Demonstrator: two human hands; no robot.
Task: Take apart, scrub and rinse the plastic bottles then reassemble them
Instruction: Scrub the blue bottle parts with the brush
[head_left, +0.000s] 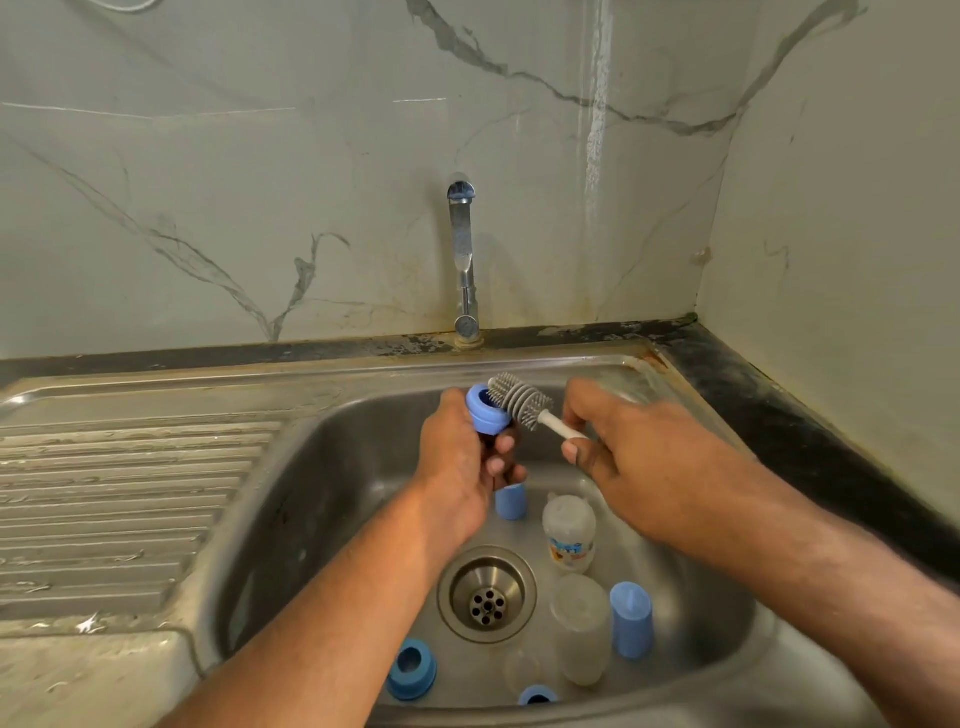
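Over the steel sink (311, 457), the left hand (457, 467) reaches in with fingers curled round a blue bottle collar (483, 410), its opening turned toward the right. The grey bristled head of a bottle brush (519, 400) sits at that opening, touching the collar. The right hand (623, 457) pinches the brush's white handle. On the sink floor near the drain (487, 594) lie clear plastic bottles (569, 530), blue caps (631, 618) and another blue collar (413, 667).
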